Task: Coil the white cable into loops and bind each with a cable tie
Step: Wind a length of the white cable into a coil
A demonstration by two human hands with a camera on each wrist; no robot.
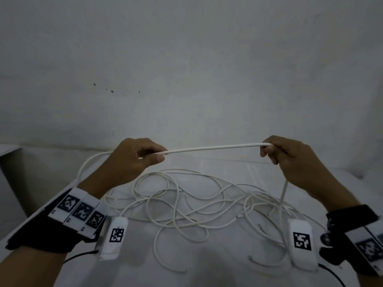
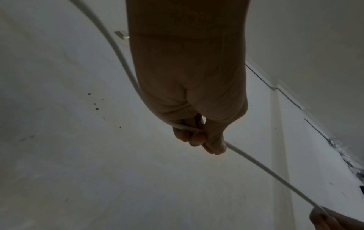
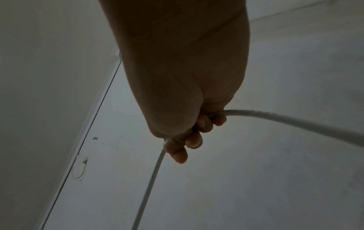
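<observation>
Cable [image 1: 213, 147], white, runs as one taut span between two raised hands above the table [image 1: 232, 266]. Left hand [image 1: 132, 157] pinches it with fingers and thumb curled round; from there it arcs back and down past the wrist. Right hand [image 1: 290, 156] grips the other end of the span, a length dropping from it to the table. Remaining cable lies there in a loose tangle, uncoiled. Both wrists carry black bands [image 1: 51, 230] with white marker tags.

Where the white cable [image 1: 215, 147] passes inside each fist is hidden, and its ends cannot be traced.
</observation>
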